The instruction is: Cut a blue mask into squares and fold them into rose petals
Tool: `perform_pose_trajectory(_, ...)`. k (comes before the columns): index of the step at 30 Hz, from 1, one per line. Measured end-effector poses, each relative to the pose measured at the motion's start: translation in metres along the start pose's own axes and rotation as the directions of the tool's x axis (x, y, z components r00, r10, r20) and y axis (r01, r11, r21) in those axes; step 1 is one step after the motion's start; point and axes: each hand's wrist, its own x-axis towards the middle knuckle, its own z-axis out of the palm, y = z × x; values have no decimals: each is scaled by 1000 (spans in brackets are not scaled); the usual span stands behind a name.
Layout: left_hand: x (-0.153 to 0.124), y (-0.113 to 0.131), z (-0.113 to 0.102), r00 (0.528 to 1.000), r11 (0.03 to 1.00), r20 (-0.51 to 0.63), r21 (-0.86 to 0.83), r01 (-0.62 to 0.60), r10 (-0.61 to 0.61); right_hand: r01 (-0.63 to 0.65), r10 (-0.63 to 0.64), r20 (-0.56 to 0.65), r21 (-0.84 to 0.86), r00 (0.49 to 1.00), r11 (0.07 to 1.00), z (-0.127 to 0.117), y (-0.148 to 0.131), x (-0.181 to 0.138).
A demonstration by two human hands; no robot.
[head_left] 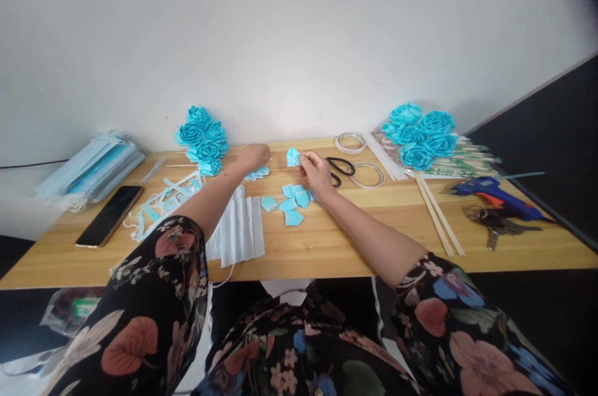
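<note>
My right hand [316, 173] pinches a small folded blue piece [293, 157] just above the wooden table [327, 240]. My left hand [255, 156] is curled on the table next to more folded blue bits [258, 173], close to a thin wooden stick [187, 165]; what its fingers grip is hidden. Below my right hand lie several loose blue squares [292, 203]. A flattened pale face mask [238, 228] rests by my left forearm.
Two bunches of blue roses [203, 137] [420, 131] sit at the back. Scissors [341, 167], tape rolls [350, 142], wooden sticks [439, 215], a blue glue gun [495, 193], keys [495, 225], a phone [109, 215], a mask stack [91, 169] and cut strips [163, 203] surround me.
</note>
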Motion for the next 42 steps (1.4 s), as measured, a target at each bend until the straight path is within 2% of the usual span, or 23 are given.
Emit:
perform_pose_trajectory(6,2,10,-2,1000,998,3,68,7,-7,0,0,4,29,1000,1000,1,-3,-1)
perform_pose_trajectory(9,-5,11,-15,1000,996,-8,83,16,-15,-5,5,-1,41,1000,999,0,-1,1)
perform_pose_trajectory(11,-20,4,-31,998,996,-56,81,33,-29,-3,3,-5,44,1000,999,-1,0,1)
perform_pose_trajectory(13,-44,-14,-46,990,997,-136,61,42,-34,7,-7,-4,45,1000,999,-1,1,1)
perform_pose_trajectory(16,-95,-58,-56,987,994,-136,58,89,-80,12,-12,-6,29,1000,1000,-1,0,0)
perform_pose_trajectory(20,-161,-127,-44,984,983,-28,44,177,-175,-22,22,-12,19,1000,1000,1,-4,-2)
perform_pose_trajectory(22,-183,-151,-35,974,973,-10,54,226,-226,-29,29,-11,6,1000,1000,2,-6,-3)
perform_pose_trajectory(24,-196,-161,-29,963,958,-90,120,262,-253,-8,9,9,-28,1000,1000,1,-10,-5)
perform_pose_trajectory(26,-200,-155,-27,927,949,-266,103,299,-263,38,-35,56,-65,998,997,1,-15,-7)
perform_pose_trajectory(27,-198,-145,-27,903,960,-348,31,278,-250,65,-59,80,-79,995,995,1,-19,-8)
perform_pose_trajectory(28,-194,-132,-27,875,971,-421,-84,224,-238,91,-81,102,-91,991,992,2,-23,-10)
perform_pose_trajectory(29,-188,-116,-26,870,966,-440,-220,133,-220,112,-100,117,-102,988,988,3,-27,-12)
perform_pose_trajectory(30,-180,-98,-25,882,927,-423,-373,40,-208,127,-113,124,-110,986,986,5,-31,-14)
perform_pose_trajectory(32,-160,-59,-23,937,782,-318,-617,-89,-144,137,-118,147,-124,982,983,10,-40,-19)
perform_pose_trajectory(34,-139,-24,-20,970,630,-238,-761,-152,-54,137,-111,180,-138,977,981,15,-46,-23)
perform_pose_trajectory(36,-122,3,-16,980,483,-199,-858,-176,3,133,-99,204,-159,974,978,18,-51,-26)
perform_pose_trajectory(39,-105,21,-11,985,304,-161,-943,-136,-61,113,-71,215,-187,974,976,20,-54,-28)
perform_pose_trajectory(42,-98,20,-7,979,203,-148,-972,-119,-137,81,-37,231,-183,972,980,20,-53,-26)
